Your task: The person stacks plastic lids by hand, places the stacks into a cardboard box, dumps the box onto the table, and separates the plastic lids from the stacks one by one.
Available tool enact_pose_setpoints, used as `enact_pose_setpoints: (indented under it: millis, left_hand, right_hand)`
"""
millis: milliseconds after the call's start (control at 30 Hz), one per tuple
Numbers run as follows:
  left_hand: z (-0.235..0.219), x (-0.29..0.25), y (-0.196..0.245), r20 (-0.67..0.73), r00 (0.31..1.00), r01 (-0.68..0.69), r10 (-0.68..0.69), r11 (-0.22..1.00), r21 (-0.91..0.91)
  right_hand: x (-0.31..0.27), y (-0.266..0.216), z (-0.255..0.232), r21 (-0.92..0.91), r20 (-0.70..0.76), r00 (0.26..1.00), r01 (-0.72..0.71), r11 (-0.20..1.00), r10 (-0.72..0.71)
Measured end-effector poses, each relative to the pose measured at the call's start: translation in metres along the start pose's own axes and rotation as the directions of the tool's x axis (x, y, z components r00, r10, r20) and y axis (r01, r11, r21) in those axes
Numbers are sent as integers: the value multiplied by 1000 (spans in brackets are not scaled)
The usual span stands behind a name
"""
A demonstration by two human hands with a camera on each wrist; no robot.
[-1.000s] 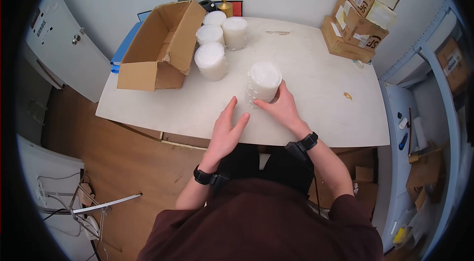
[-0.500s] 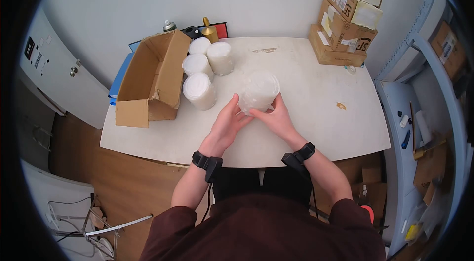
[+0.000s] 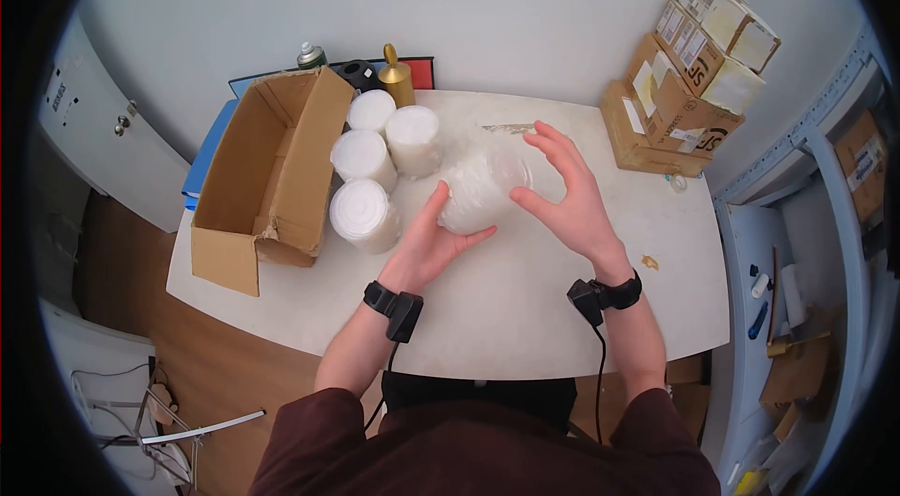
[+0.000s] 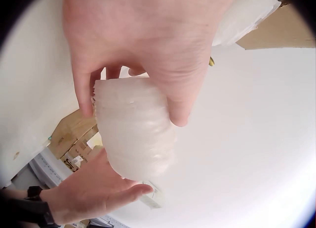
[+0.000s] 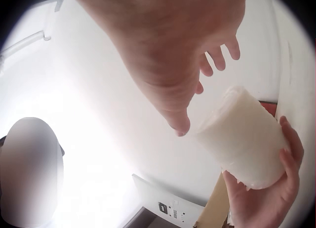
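A white cylinder wrapped in clear plastic is held tilted above the table, its round end toward the right. My left hand grips it by the lower end, thumb on one side and fingers on the other, as the left wrist view also shows. Close to its other end, my right hand stands with fingers spread and thumb apart from them. In the right wrist view a gap shows between that thumb and the wrapped cylinder. Several similar white cylinders stand grouped to the left.
An open cardboard box stands left of the group on the white table. Behind are a gold-coloured bottle-like object and a spray can. Cardboard boxes are stacked at the back right, beside a blue shelf unit.
The cylinder has gone from upright to tilted. My left hand has come in from apart and now grips it, while my right hand has let go and spread its fingers to the right.
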State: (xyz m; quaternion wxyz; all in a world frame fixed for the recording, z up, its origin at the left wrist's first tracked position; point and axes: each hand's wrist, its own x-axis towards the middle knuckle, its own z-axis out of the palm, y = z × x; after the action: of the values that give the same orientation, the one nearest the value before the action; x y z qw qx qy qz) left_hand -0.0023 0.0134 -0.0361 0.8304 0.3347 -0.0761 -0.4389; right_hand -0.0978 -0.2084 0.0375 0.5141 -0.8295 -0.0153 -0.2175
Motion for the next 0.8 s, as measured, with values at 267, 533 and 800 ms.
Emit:
enact_pose_setpoints:
  millis: [267, 533, 800]
  left_hand:
    - [-18, 1, 1, -6, 999, -43, 43, 999, 33]
    - [-27, 4, -3, 18, 1000, 26, -25, 997, -67]
    - [-31, 6, -5, -1, 1000, 27, -27, 997, -67]
  right_hand:
    - [14, -2, 15, -240, 200, 979, 10, 971, 39]
    - [19, 11, 5, -101, 265, 964, 3, 995, 24]
    - [16, 7, -1, -140, 301, 954, 45, 989, -1]
